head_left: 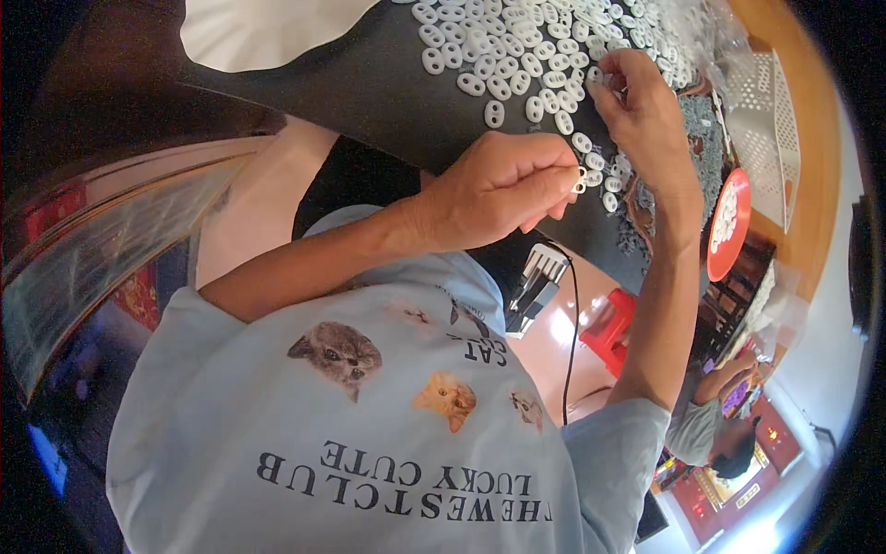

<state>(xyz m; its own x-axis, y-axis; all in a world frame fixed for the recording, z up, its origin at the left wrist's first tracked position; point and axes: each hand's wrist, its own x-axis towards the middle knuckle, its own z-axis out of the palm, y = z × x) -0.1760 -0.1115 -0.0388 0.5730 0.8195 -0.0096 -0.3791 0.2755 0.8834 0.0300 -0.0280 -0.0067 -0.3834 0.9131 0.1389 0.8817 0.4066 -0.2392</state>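
Observation:
My left hand is closed in front of the table's near edge. Between its thumb and fingertips is a small white oval piece with holes. Farther forward and to the right, my right hand reaches down to the edge of a large pile of white two-holed oval pieces. Thumb and index finger come together there on one white oval piece, partly covered by the fingers. Several loose pieces lie between my two hands on the dark tabletop.
A white wavy-edged dish stands far left. To the right are a heap of small dark grey parts, a red plate with white pieces, a white perforated basket and clear plastic bags. Another person sits lower right.

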